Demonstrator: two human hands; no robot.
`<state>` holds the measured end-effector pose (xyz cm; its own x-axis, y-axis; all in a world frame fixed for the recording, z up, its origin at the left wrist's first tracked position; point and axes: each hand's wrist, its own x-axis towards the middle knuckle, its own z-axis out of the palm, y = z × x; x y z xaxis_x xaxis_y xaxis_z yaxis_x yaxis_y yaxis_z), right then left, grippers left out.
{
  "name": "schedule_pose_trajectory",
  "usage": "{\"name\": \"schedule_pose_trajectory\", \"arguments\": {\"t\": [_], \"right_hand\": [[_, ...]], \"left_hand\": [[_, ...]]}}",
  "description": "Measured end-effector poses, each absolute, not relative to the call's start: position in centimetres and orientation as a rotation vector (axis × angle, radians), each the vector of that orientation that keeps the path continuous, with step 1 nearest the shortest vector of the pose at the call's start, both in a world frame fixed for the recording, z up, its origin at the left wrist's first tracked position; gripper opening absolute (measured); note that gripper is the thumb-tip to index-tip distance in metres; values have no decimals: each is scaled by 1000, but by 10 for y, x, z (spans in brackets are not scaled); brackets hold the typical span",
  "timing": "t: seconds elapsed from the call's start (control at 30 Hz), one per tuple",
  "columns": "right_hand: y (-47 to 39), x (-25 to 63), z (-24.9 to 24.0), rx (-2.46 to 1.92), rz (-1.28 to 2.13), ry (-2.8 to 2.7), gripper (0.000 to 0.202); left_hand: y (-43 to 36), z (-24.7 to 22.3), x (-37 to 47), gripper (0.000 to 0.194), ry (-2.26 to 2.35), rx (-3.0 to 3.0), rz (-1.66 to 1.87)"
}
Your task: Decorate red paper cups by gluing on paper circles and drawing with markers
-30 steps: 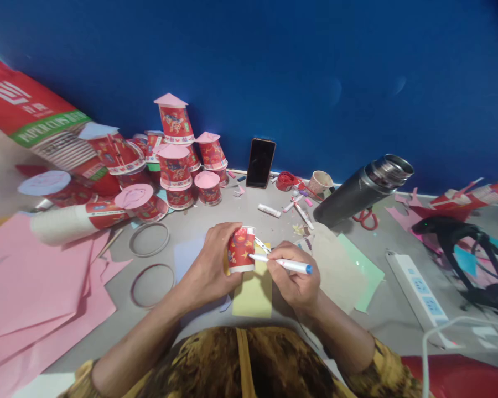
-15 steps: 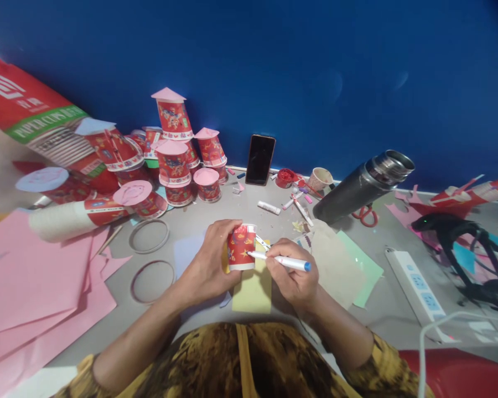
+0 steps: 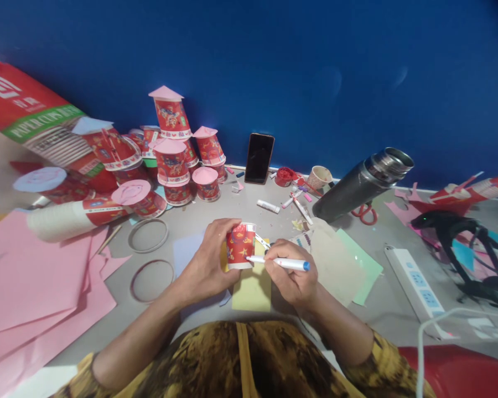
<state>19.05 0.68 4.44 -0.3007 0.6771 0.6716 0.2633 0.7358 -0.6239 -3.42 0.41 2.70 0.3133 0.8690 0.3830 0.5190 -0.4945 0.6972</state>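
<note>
My left hand [image 3: 211,260] is wrapped round a red patterned paper cup [image 3: 238,243], thumb at its lower rim and fingers at the upper edge. In my right hand [image 3: 292,273] is a white marker pen [image 3: 288,263] with a blue end, its tip against the lower part of the cup, near a yellow star. Beneath the cup lies a sheet of yellow paper [image 3: 252,293]. Scissors [image 3: 260,240] show partly behind the cup, between my two hands.
Cups with pink paper cones [image 3: 172,116] stand stacked at the back left, by two tape rings [image 3: 148,236]. A phone [image 3: 259,158] leans on the blue wall. Right are a dark flask [image 3: 357,190], a power strip [image 3: 415,284] and pink sheets [image 3: 33,265] far left.
The pen tip has shifted slightly down and left on the cup, from beside the star to just below it. Both hands keep their hold.
</note>
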Motion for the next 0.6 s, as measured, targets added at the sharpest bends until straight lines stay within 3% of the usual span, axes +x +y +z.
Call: {"name": "schedule_pose_trajectory", "arguments": {"t": [0.6], "right_hand": [[5, 190, 44, -698, 534, -1871, 11]], "left_hand": [[5, 28, -36, 80, 1217, 2108, 1034]]}}
